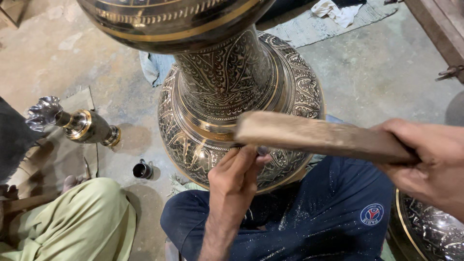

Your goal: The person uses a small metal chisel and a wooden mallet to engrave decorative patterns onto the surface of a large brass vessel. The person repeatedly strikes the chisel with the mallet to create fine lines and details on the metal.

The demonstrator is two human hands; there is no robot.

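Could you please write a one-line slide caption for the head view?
Left hand steadies a tool on an engraved brass vase while right hand holds a wooden mallet.

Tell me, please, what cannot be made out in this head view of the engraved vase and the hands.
- Left hand: its fingertips and any tool they pinch, hidden under the wooden bat.
- Engraved brass vase: its top, cut off by the upper edge.
- Right hand: cut off by the right edge.

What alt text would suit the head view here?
A large engraved brass vase stands between the seated person's knees; the left hand presses a small tool against it while the right hand holds a wooden stick above. A smaller vase lies on the floor to the left.
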